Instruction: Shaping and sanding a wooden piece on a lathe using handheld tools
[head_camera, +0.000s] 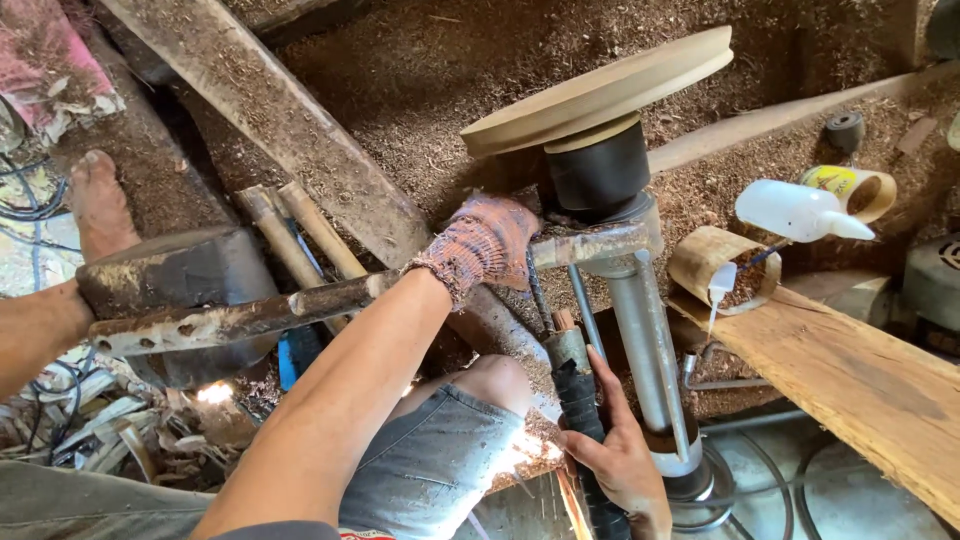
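A pale round wooden disc (600, 90) sits tilted on a black cylindrical chuck (598, 168) of a lathe. My left hand (482, 245), in a worn knitted glove, rests on a rusty metal rest bar (250, 318) just left of the chuck. My right hand (618, 455) is bare and grips the black-wrapped handle (580, 400) of a long turning tool. Its thin steel shaft (586, 312) runs up under the bar toward the disc. The tool's tip is hidden.
Sawdust covers the ground. A white squeeze bottle (800, 210), a yellow tape roll (852, 190) and a curled sandpaper strip (712, 262) lie right of the lathe, above a wooden plank (850, 375). A dusty beam (270, 120) crosses behind. A bare foot (100, 200) rests at left.
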